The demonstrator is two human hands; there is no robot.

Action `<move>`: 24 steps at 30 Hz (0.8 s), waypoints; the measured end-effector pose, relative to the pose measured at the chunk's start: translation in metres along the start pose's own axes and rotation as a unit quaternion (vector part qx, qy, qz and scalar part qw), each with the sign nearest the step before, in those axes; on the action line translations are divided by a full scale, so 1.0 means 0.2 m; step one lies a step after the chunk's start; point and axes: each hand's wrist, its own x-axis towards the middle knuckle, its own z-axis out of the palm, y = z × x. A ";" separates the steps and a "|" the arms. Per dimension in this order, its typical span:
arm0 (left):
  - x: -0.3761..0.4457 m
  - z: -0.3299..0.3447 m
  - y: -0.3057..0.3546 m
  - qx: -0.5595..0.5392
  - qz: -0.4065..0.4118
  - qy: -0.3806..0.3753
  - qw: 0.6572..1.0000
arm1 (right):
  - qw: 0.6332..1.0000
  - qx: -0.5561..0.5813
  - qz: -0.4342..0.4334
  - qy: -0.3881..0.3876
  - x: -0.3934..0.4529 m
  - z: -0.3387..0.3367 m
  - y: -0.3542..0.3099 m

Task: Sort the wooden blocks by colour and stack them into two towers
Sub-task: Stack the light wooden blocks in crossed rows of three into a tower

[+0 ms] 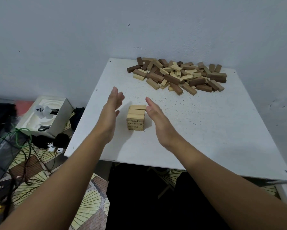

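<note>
We hold our left hand (112, 110) and right hand (157, 118) either side of the light tower (136, 117), fingers straight and apart, gripping nothing. The tower stands on the speckled white tabletop (205, 130). Beyond the tower, by the pale wall (73, 39), lies the mixed block pile (177, 75).

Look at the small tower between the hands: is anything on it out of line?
Yes. On the light tower, the farthest top block juts out to the right past the layers below, next to the right hand. The left hand is open beside it. The rest looks square.
</note>
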 end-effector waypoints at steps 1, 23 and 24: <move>-0.01 0.02 -0.01 -0.006 -0.002 -0.003 1.000 | 1.000 0.016 0.003 -0.006 -0.01 0.02 0.01; -0.07 0.13 -0.06 -0.025 -0.010 -0.007 1.000 | 0.997 0.073 0.001 -0.016 -0.03 0.07 0.04; -0.08 0.13 -0.06 -0.024 -0.009 -0.008 1.000 | 0.997 0.079 0.002 -0.017 -0.03 0.07 0.04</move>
